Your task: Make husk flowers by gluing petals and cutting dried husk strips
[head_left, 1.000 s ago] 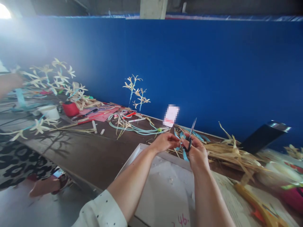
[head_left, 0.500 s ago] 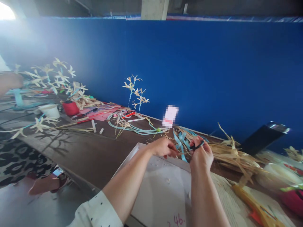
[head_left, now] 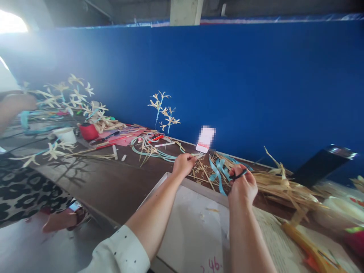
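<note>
My left hand is at the end of a loop of pale blue cords, its fingers pinched together where the cords run in. A small pale green tip shows just past the fingertips. My right hand is closed around the black handles of scissors, whose thin blade points away to the upper right. Beside that hand, curled light blue ribbon lies over scattered straw clippings. Below both arms is a shallow white box with small scraps in it.
Dried straw husks, a dark cylinder and a yellow tool lie to the right. Two straw-flower stems stand by the blue wall panel. Leftward are a white cup, red thread and another person's arm.
My left hand has moved left and away from me, from beside the ribbon to the cord end. A tan scrap now lies in the white box. The right hand stays with the scissors.
</note>
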Motion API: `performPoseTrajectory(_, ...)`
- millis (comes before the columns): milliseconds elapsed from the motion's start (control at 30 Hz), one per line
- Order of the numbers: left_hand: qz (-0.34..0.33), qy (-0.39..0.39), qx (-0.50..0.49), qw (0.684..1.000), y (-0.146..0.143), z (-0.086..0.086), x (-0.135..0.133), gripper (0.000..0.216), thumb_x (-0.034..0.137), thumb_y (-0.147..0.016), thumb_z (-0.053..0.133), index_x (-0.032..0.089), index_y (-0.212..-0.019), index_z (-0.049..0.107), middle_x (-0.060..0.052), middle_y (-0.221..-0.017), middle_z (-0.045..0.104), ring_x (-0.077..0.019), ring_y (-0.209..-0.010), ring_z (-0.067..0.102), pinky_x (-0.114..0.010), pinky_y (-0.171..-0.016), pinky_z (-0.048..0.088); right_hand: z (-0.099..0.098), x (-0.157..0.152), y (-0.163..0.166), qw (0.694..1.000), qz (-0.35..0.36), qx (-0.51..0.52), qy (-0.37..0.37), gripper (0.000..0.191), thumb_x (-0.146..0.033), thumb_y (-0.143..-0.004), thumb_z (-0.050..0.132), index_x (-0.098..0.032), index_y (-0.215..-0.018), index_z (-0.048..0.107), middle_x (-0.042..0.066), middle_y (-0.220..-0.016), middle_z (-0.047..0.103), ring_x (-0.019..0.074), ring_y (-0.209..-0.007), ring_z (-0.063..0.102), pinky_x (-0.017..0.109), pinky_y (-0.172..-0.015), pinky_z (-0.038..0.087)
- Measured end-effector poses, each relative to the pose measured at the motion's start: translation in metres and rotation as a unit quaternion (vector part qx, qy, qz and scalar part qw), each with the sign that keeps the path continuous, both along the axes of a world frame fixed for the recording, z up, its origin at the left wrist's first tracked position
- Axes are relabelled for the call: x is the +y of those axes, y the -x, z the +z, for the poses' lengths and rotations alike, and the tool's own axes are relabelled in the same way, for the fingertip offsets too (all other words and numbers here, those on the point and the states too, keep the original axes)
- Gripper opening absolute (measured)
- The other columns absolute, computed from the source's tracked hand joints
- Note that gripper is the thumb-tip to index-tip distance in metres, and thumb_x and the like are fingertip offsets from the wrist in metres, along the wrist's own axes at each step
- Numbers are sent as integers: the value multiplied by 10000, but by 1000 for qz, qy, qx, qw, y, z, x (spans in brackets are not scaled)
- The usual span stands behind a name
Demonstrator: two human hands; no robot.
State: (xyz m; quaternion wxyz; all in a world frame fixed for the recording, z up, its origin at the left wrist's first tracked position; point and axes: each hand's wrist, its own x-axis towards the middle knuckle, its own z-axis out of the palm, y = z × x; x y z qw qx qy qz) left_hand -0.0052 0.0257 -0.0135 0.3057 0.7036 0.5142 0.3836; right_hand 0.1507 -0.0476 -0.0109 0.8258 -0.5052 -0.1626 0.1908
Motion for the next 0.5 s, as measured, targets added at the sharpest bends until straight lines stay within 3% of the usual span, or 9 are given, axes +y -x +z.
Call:
performPoseTrajectory(67,45,-31,29,998,0,-9,6,313,412,-780,472,175,-773,676,-46,-743,664,-141,-645,552,-226,-574,340,-1,0,0,1000,-2,2,7,369,-301,-546,728,-153,-870,631,5,-646,595,96,-529,525,150,-364,327)
performPoseTrajectory(167,52,-59,71,994,-2,-18,8,255,342,-788,469,193,-778,675,-56,-811,671,-160,-733,574,-229,-622,363,-3,1,0,1000,1,2,16,377,-292,-545,722,-153,-885,632,5,-640,597,104,-524,536,154,-361,321)
performPoseTrajectory(367,23,23,162,986,-5,-19,9,195,217,-735,498,201,-742,692,-83,-795,677,-208,-785,601,-268,-686,411,-10,5,-2,1000,26,-13,9,362,-297,-558,718,-161,-878,619,8,-656,607,105,-518,542,158,-363,327)
performPoseTrajectory(500,3,42,211,977,-7,-21,12,192,267,-718,527,178,-755,694,-135,-828,672,-256,-824,611,-331,-729,433,-12,6,-1,999,29,-20,6,350,-303,-567,710,-166,-872,608,0,-653,603,112,-519,551,176,-382,361)
